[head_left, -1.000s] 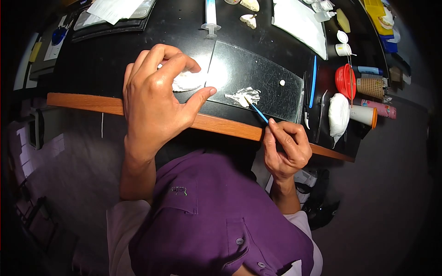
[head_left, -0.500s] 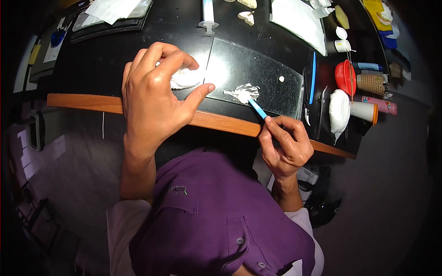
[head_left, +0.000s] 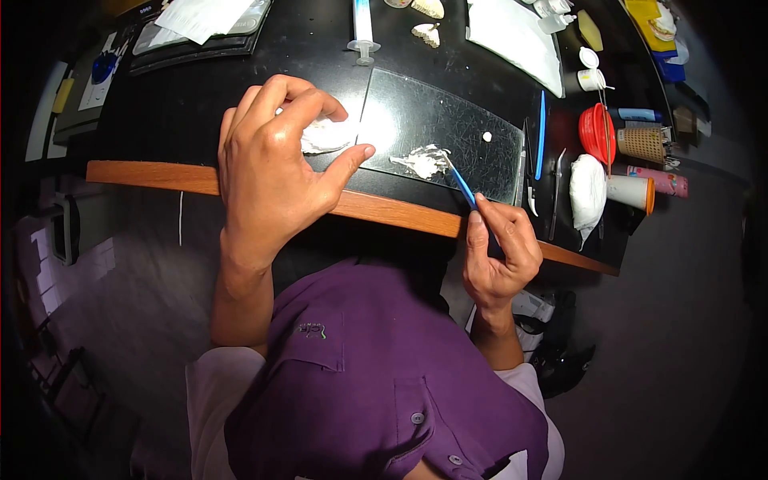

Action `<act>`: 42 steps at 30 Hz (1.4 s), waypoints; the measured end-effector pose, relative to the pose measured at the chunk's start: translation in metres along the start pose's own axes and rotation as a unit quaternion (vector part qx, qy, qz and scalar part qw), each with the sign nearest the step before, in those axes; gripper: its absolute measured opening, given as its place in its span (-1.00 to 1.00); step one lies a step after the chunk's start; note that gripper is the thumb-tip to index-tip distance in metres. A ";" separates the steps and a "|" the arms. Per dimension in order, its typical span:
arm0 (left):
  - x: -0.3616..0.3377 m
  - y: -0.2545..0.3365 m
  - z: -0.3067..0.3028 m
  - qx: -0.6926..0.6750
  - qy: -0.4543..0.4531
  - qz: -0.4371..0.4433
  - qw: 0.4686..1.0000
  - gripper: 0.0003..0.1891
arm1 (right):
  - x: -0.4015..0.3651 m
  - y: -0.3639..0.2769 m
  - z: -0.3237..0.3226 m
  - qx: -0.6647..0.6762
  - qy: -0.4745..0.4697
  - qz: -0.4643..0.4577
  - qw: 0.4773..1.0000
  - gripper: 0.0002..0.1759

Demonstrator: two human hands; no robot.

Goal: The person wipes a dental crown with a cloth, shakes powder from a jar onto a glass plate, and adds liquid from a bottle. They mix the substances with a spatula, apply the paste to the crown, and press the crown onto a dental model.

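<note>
My right hand (head_left: 502,244) pinches a thin blue spatula (head_left: 462,186) between thumb and fingers. Its narrow tip points up and left, at the right edge of a smeared patch of white paste (head_left: 424,161). The paste lies on a scratched glass slab (head_left: 472,120), near the slab's front edge. My left hand (head_left: 280,152) is open, palm down, fingers curved and thumb spread away from them. Its thumb tip is by the slab's left corner. Under the curved fingers, partly hidden, sits a crumpled white wad (head_left: 330,136).
A small white lump (head_left: 487,137) sits on the slab's right part. Beyond it lie a blue stick (head_left: 541,134), metal instruments (head_left: 558,192), a white bundle (head_left: 588,192) and a red bowl (head_left: 594,134). A syringe (head_left: 362,32) and dental casts (head_left: 427,34) are behind.
My right hand has shifted slightly right and turned the spatula, so its tip now meets the paste's right edge instead of lying in its lower part. My left hand stays nearly still.
</note>
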State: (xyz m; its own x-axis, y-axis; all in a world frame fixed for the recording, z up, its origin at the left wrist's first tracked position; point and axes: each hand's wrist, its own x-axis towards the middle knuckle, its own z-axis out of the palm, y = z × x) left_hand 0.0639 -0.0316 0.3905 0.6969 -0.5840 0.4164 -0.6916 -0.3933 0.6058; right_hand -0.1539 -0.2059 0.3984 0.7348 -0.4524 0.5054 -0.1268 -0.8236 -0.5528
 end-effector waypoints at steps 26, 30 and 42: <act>0.001 0.003 -0.002 0.008 -0.005 0.004 1.000 -0.62 | 0.002 0.004 0.002 -0.012 -0.042 -0.052 0.998 -0.59; 0.001 0.003 -0.001 0.007 -0.005 0.002 1.000 -0.63 | 0.001 -0.001 0.000 -0.045 -0.062 -0.075 0.994 -0.45; -0.001 0.000 0.001 0.005 0.007 0.005 1.000 -0.62 | 0.009 -0.017 -0.014 -0.098 -0.070 -0.079 0.990 -0.53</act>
State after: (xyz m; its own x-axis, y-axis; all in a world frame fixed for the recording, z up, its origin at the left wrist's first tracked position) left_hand 0.0629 -0.0320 0.3899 0.6918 -0.5787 0.4318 -0.7009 -0.3946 0.5942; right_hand -0.1541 -0.2011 0.4213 0.8391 -0.2725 0.4707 -0.1201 -0.9369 -0.3283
